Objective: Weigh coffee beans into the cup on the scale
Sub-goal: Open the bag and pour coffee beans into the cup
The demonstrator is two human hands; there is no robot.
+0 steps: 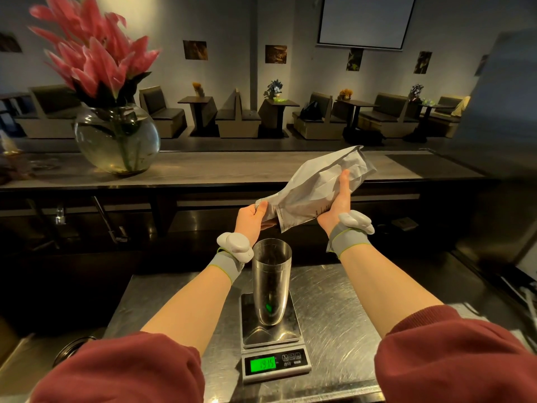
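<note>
Room: a dim café stretched behind the bar, with padded booth seats and small dark tables along the far wall, dark pictures hung above them, and a pale screen high on the wall.
Bar counter: a long, matte grey-brown top ran across the view, above a dark recessed shelf.
Work surface: a scratched, brushed steel bench lay nearest the camera, shiny with swirl marks.
Vase: a round clear glass bowl of water stood on the bar counter at left, holding stiff pink flowers with pointed petals.
Sleeves: soft maroon cuffs were pushed up both forearms; grey straps with white rounded devices sat at each wrist.
Bag: a crumpled, silvery-white paper pouch was held in the air, tilted with its mouth end low at left, above and just behind the cup.
Scale: a flat rectangular steel platform rested on the bench, its green display lit; the digits were too small to read surely.
Cup: a tall, tapered, polished steel tumbler stood upright on the scale platform; its contents could not be made out.
Right hand: closed around the bag's middle from below, thumb lying up its face.
Left hand: pinched shut on the bag's lower corner.
</note>
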